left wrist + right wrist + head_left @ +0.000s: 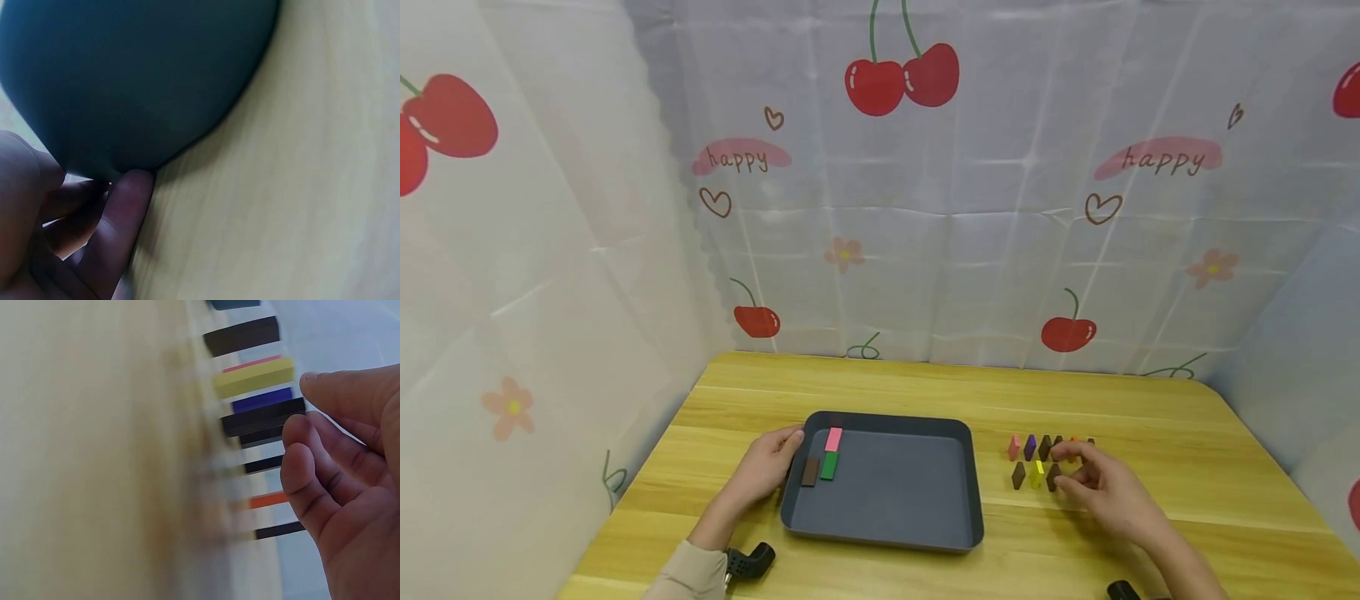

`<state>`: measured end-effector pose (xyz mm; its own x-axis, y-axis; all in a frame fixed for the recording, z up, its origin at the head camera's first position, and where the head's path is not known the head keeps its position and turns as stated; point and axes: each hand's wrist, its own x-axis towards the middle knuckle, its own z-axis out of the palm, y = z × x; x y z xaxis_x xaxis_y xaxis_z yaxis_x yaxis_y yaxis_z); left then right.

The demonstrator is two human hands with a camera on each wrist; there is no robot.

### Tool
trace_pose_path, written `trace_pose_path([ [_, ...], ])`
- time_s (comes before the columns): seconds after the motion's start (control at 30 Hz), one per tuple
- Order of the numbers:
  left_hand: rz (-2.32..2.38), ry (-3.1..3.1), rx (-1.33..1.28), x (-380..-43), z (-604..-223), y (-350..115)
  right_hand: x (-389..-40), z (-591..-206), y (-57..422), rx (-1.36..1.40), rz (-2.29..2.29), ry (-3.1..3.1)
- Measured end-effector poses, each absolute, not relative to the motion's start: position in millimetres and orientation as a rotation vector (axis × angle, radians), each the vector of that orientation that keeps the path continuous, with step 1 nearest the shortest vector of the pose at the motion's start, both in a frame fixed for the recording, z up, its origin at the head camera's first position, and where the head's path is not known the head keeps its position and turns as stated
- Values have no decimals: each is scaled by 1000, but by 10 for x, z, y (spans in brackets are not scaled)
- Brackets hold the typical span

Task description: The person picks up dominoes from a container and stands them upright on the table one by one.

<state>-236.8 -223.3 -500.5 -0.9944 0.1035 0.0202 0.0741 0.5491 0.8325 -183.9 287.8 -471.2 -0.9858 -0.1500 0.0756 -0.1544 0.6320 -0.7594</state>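
A dark grey rectangular tray (887, 533) lies on the table, and my left hand (765, 467) grips its left rim. The left wrist view shows the thumb (128, 200) at the tray's edge. Inside the tray lie flat a pink block (834, 439), a green block (829, 466) and a brown block (810, 472). Right of the tray, my right hand (1108, 492) hovers around a dark upright block (1053, 477), thumb and fingers parted. In the right wrist view that dark block (262, 417) stands near the gap between thumb and fingertips; no firm hold shows.
Beside the dark block stand a yellow block (1037, 474) and a brown block (1018, 476). A back row has a pink block (1014, 447), a purple block (1030, 447), an orange block (1074, 440) and several dark ones. A printed curtain (955, 275) hangs behind the wooden table (925, 379).
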Motion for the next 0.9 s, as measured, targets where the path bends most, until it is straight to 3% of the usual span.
trace_pose_path([
  [0.53, 1457, 2738, 124, -2386, -5034, -2250, -1921, -4397, 2505, 453, 1281, -2805],
  [0.9, 1454, 2740, 114, -2388, -5017, -2243, -2142, -4325, 2072, 732, 1276, -2729],
])
